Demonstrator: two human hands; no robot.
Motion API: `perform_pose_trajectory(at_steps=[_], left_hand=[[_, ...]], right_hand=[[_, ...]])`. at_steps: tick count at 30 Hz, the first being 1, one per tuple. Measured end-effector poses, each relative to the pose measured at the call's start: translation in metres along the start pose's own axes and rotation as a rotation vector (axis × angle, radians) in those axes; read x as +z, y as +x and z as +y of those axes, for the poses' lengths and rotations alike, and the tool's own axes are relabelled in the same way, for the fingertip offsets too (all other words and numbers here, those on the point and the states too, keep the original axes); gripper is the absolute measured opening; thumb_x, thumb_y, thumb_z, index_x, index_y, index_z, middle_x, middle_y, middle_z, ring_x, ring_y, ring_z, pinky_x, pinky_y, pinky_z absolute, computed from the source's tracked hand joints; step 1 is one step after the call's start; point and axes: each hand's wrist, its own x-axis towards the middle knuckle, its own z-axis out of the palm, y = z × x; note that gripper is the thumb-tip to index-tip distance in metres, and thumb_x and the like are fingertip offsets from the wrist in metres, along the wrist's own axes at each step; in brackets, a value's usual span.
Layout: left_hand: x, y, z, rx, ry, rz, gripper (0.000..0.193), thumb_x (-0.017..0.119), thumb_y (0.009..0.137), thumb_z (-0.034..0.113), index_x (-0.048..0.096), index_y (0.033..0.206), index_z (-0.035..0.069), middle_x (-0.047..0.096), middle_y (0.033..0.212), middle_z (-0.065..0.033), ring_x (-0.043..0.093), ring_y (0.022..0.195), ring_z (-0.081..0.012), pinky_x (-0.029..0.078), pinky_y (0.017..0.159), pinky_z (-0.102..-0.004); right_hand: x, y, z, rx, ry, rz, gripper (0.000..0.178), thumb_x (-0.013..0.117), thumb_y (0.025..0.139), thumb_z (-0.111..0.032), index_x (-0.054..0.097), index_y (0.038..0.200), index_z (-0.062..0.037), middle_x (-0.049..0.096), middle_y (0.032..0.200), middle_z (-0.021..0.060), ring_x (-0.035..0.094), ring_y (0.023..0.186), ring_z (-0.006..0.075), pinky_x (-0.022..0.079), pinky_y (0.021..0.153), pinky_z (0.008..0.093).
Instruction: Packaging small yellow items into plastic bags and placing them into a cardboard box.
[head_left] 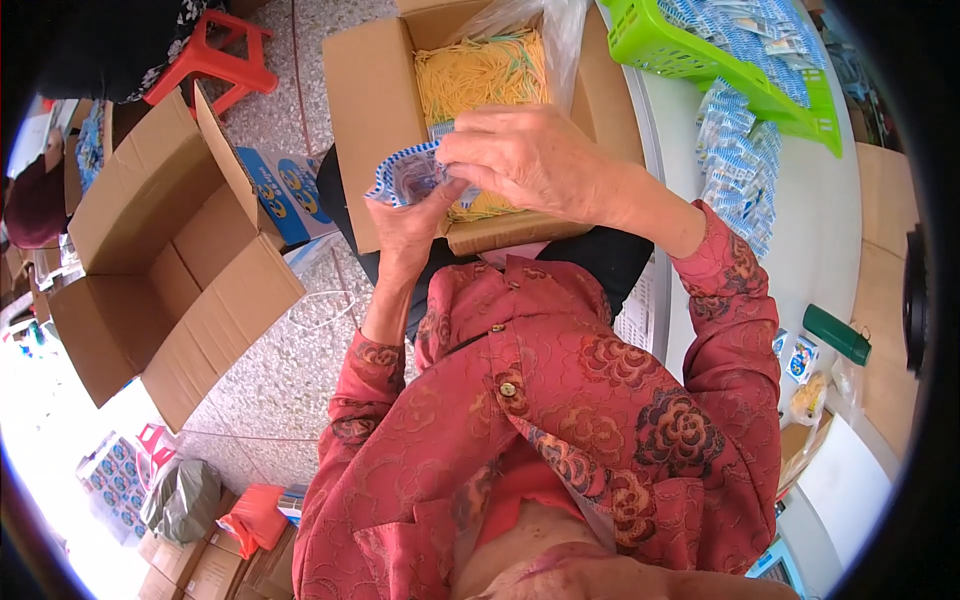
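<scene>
A small clear plastic packet with blue-and-white striped edges is held over an open cardboard box. My left hand is closed round its lower side, thumb up against it. My right hand comes in from the right, its fingers pinched together at the packet's right edge. Whether anything small sits between those fingertips is hidden. Below the hands, the box is full of thin yellow sticks, with some pale green ones among them. The box rests at my lap.
To the left stands an open cardboard box, with a red stool behind it. On the white table at right are a green basket of packets, a pile of striped packets and a dark green case.
</scene>
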Motion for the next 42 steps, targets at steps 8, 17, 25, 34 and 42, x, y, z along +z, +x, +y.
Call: perform_pose_trajectory(at_steps=[8,17,25,34,42], left_hand=[[-0.017,-0.001,-0.019,-0.074,-0.054,0.019,0.028,0.068,0.069,-0.003,0.057,0.095,-0.001,0.061,0.089,-0.0060,0.058,0.078,-0.0123,0.048,0.070,-0.0260],[-0.024,-0.009,-0.037,-0.200,-0.010,-0.014,0.017,0.069,0.068,-0.001,0.061,0.083,-0.002,0.062,0.077,-0.0044,0.057,0.069,-0.0095,0.047,0.060,-0.0229],[-0.033,-0.010,-0.031,-0.167,-0.067,0.040,0.028,0.068,0.068,-0.005,0.058,0.094,-0.001,0.061,0.087,-0.0061,0.058,0.074,-0.0119,0.048,0.063,-0.0247],[-0.038,-0.011,-0.026,-0.205,-0.085,0.067,0.031,0.068,0.069,-0.006,0.056,0.097,-0.002,0.061,0.090,-0.0078,0.060,0.080,-0.0147,0.050,0.070,-0.0271],[-0.041,-0.011,-0.030,-0.228,-0.070,0.054,0.027,0.068,0.069,-0.005,0.056,0.093,-0.001,0.062,0.086,-0.0069,0.059,0.078,-0.0134,0.050,0.069,-0.0258]], right_hand=[[0.011,-0.015,0.042,0.569,0.863,0.234,0.014,0.055,0.083,-0.013,0.057,0.095,-0.0044,0.055,0.073,-0.0019,0.051,0.061,0.0046,0.042,0.056,0.0196],[0.124,-0.101,0.153,0.898,0.666,-0.305,0.014,0.056,0.081,-0.011,0.056,0.090,-0.0015,0.056,0.075,0.0017,0.054,0.058,0.0077,0.046,0.050,0.0228],[0.188,-0.127,0.196,0.983,0.248,-0.576,0.014,0.060,0.067,-0.012,0.060,0.066,0.0021,0.058,0.053,0.0104,0.059,0.047,0.0180,0.049,0.050,0.0296],[0.220,-0.128,0.189,0.966,-0.182,-0.571,0.024,0.062,0.066,-0.018,0.062,0.079,0.0020,0.060,0.085,0.0232,0.059,0.083,0.0346,0.048,0.071,0.0402],[0.235,-0.125,0.184,1.038,-0.170,-0.593,0.034,0.069,0.064,-0.025,0.062,0.085,0.0011,0.061,0.088,0.0218,0.059,0.084,0.0355,0.049,0.073,0.0410]])
